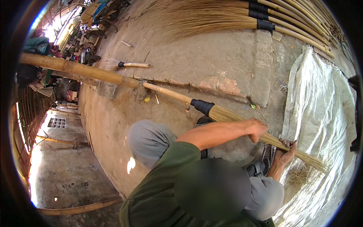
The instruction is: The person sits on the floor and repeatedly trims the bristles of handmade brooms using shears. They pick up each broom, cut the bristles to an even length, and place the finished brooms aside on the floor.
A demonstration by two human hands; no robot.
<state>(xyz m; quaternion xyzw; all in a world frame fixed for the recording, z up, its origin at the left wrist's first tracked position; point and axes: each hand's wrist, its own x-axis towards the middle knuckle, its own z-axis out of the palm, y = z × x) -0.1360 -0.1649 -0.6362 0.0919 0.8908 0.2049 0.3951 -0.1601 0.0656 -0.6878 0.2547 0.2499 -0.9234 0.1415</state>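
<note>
A long broom with a pale bamboo handle and straw-coloured bristles slants across in front of my knees. Black wrapping binds the bristles to the handle. My left hand reaches across and is closed on the middle of the bristles, its knuckles upward. Farther down, my right hand curls its fingers around the bristles near their loose end. The bristle tips fan out past my right hand over a pale sheet. Part of each hand's grip is hidden by the hand itself.
Several finished-looking brooms lie side by side at the upper right. A small short-handled brush lies beyond the low brick edge. A thick bamboo pole crosses at left. Loose bristles lie by my right knee.
</note>
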